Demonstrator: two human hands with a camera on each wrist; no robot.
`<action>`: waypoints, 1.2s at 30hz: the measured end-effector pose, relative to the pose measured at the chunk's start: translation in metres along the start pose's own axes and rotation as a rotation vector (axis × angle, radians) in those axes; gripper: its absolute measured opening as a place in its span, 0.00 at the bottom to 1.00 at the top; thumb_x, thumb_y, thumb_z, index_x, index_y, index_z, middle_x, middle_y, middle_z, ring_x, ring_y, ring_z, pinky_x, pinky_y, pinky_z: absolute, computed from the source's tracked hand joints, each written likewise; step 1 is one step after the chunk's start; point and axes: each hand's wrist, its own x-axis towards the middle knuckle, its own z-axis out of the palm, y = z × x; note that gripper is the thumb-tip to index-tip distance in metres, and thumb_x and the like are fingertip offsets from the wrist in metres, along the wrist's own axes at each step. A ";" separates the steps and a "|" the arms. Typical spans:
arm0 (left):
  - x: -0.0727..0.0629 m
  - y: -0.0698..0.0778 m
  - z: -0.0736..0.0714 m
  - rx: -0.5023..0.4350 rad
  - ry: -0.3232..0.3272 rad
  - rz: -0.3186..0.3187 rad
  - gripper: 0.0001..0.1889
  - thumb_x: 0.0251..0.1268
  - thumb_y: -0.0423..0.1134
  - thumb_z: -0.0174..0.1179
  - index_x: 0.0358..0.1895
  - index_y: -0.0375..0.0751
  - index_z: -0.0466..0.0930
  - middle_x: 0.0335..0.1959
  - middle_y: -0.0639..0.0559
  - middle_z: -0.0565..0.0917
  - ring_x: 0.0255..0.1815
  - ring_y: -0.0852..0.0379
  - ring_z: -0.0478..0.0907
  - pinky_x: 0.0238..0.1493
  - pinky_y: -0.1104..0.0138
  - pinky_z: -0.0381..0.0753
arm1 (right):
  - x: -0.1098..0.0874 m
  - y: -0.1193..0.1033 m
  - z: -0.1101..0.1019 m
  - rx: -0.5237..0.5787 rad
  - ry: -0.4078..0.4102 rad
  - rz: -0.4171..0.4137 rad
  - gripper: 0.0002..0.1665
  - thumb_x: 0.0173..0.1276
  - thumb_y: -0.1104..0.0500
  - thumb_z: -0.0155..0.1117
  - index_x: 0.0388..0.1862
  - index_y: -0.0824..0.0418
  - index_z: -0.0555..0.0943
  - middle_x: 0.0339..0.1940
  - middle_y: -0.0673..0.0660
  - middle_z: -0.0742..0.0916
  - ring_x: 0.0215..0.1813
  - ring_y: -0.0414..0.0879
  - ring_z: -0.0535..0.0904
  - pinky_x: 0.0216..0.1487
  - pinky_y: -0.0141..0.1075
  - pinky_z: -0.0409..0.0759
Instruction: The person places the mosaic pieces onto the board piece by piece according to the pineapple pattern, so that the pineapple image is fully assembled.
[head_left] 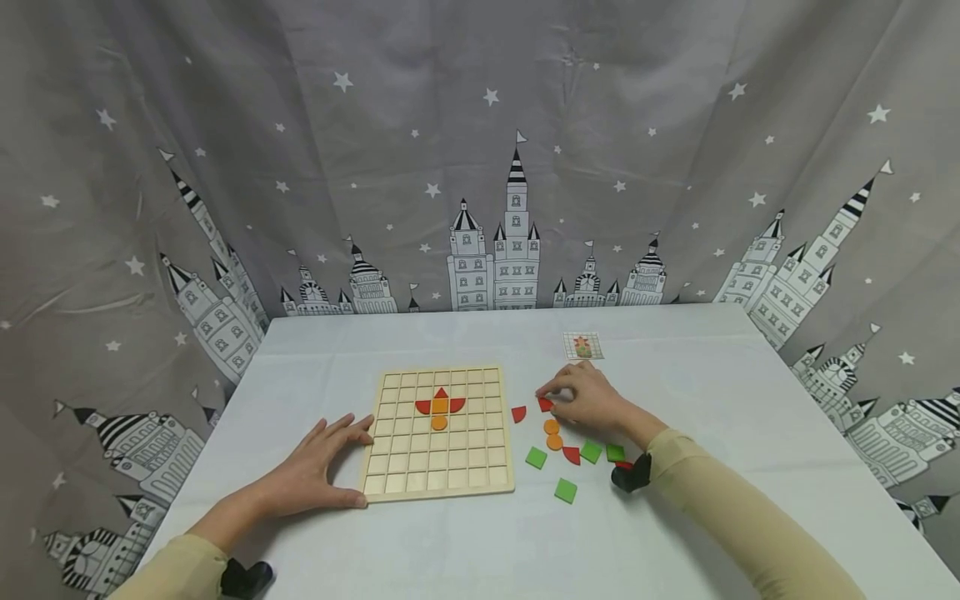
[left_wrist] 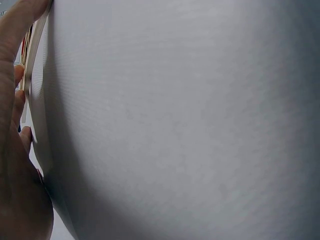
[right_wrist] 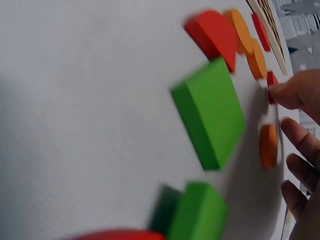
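A wooden grid board (head_left: 437,460) lies on the table, with my left hand (head_left: 318,471) against its left edge, thumb by the near corner and fingers extended. On the board sit a red triangle (head_left: 442,392), an orange square (head_left: 440,406), two red quarter-circle pieces (head_left: 457,405) and an orange circle (head_left: 439,423). Right of the board, my right hand (head_left: 592,400) pinches a red quarter-circle piece (head_left: 545,404) at the tabletop. In the right wrist view the thumb (right_wrist: 290,95) overlaps that piece; the index fingertip is hidden there.
Loose pieces lie around the right hand: orange circles (head_left: 554,442), red quarter-circles (head_left: 572,456) and several green squares (head_left: 566,490). An orange piece (right_wrist: 268,145) lies beneath the right fingers. Behind the hand is a small pattern card (head_left: 582,346). A grey castle-print curtain (head_left: 420,125) hangs behind the table.
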 end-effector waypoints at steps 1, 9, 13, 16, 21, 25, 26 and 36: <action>0.000 0.000 0.000 -0.001 0.000 0.002 0.44 0.42 0.73 0.74 0.62 0.54 0.73 0.79 0.49 0.64 0.80 0.35 0.51 0.78 0.37 0.39 | 0.001 0.001 -0.001 0.006 -0.010 0.002 0.18 0.64 0.55 0.70 0.52 0.39 0.88 0.49 0.43 0.83 0.56 0.47 0.68 0.62 0.51 0.70; 0.001 0.000 0.000 -0.003 -0.006 -0.004 0.44 0.42 0.73 0.74 0.61 0.54 0.73 0.79 0.50 0.64 0.81 0.35 0.51 0.79 0.37 0.38 | 0.007 0.005 -0.007 0.053 -0.064 0.008 0.17 0.63 0.52 0.74 0.51 0.40 0.89 0.47 0.44 0.83 0.54 0.47 0.69 0.55 0.46 0.70; 0.001 0.000 0.000 -0.005 -0.005 -0.002 0.44 0.42 0.73 0.74 0.62 0.54 0.73 0.80 0.49 0.64 0.81 0.35 0.51 0.79 0.37 0.38 | 0.008 0.003 -0.006 0.045 -0.053 -0.008 0.16 0.62 0.49 0.75 0.50 0.41 0.90 0.47 0.44 0.83 0.53 0.47 0.69 0.56 0.48 0.69; 0.001 0.000 0.000 -0.002 0.000 0.003 0.43 0.42 0.73 0.74 0.61 0.55 0.73 0.79 0.49 0.64 0.81 0.35 0.51 0.78 0.36 0.39 | 0.009 0.003 -0.005 0.044 -0.049 -0.017 0.16 0.62 0.48 0.76 0.50 0.41 0.90 0.46 0.43 0.83 0.53 0.47 0.69 0.57 0.48 0.69; 0.000 -0.001 0.000 -0.001 0.003 0.006 0.43 0.42 0.72 0.74 0.61 0.55 0.72 0.79 0.48 0.64 0.80 0.34 0.52 0.78 0.36 0.39 | 0.010 0.004 -0.004 0.046 -0.061 -0.024 0.17 0.61 0.48 0.76 0.50 0.40 0.90 0.46 0.43 0.83 0.53 0.46 0.69 0.57 0.48 0.68; 0.000 0.001 0.000 -0.006 0.000 -0.001 0.43 0.42 0.72 0.74 0.61 0.55 0.73 0.79 0.48 0.64 0.80 0.34 0.51 0.78 0.36 0.39 | 0.011 0.005 -0.004 0.047 -0.074 -0.028 0.16 0.62 0.48 0.76 0.49 0.40 0.90 0.46 0.43 0.83 0.55 0.47 0.69 0.59 0.49 0.68; 0.000 0.001 0.000 -0.008 -0.001 -0.002 0.43 0.42 0.72 0.74 0.61 0.55 0.73 0.79 0.48 0.64 0.80 0.34 0.51 0.78 0.36 0.38 | 0.011 0.005 -0.004 0.048 -0.076 -0.030 0.15 0.61 0.47 0.76 0.49 0.40 0.90 0.46 0.43 0.83 0.55 0.47 0.69 0.59 0.49 0.68; 0.000 0.004 -0.001 0.000 0.001 0.000 0.44 0.42 0.72 0.74 0.61 0.54 0.73 0.79 0.47 0.65 0.80 0.34 0.52 0.78 0.36 0.39 | 0.014 0.007 -0.009 0.075 -0.142 -0.019 0.22 0.61 0.55 0.72 0.55 0.39 0.88 0.48 0.44 0.82 0.56 0.47 0.68 0.57 0.47 0.71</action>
